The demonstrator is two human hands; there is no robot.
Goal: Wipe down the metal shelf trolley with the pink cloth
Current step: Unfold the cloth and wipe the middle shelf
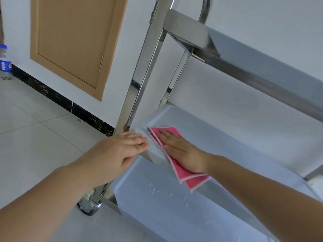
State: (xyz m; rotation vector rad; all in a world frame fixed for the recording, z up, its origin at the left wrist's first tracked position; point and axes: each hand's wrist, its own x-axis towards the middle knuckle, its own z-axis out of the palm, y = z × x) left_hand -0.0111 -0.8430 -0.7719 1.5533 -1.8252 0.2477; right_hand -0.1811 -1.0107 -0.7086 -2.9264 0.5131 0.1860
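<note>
The metal shelf trolley (244, 75) fills the right half of the view, with three stacked steel shelves and a shiny corner post. A folded pink cloth (181, 173) lies flat on the middle shelf near its front left corner. My right hand (183, 151) presses flat on the cloth with straight fingers pointing toward the post. My left hand (127, 147) rests on the shelf's corner edge beside the post, fingers straight over the rim and thumb below it. Water drops speckle the bottom shelf (166, 206) below.
A caster wheel (89, 206) stands under the post on the pale tiled floor. A wooden cabinet door (70, 42) is set in the white wall behind. A Pepsi bottle (4, 60) stands at the far left by the black skirting.
</note>
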